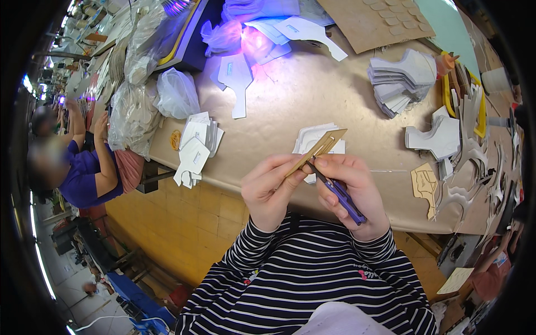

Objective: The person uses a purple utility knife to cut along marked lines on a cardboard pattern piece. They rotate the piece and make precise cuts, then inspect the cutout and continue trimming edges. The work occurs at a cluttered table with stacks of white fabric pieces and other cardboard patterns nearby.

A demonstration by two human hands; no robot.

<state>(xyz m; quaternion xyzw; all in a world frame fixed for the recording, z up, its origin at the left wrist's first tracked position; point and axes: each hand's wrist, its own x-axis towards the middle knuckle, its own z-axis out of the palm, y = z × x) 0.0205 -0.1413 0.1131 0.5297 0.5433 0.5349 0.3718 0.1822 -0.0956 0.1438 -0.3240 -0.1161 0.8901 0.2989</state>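
Close to my body, at the table's front edge, my left hand [266, 188] pinches a flat tan cardboard-like piece with slots [329, 140], held tilted. My right hand [357, 184] is closed around a slim purple-and-black hand tool [345, 202]; its dark tip reaches the tan piece between my fingertips. Whether the tool is a pair of snips or a knife I cannot make out. Just behind my hands lies a small stack of white cut pieces [312, 134], partly hidden by them.
White cut pieces sit in stacks at left [194, 149] and right [403, 78]. Also right are a tan cut-out template [425, 184] and a yellow tray [479, 106]. Plastic bags [177, 94] lie at far left, near a seated person in purple [89, 176]. A brown sheet [379, 22] lies at the back.
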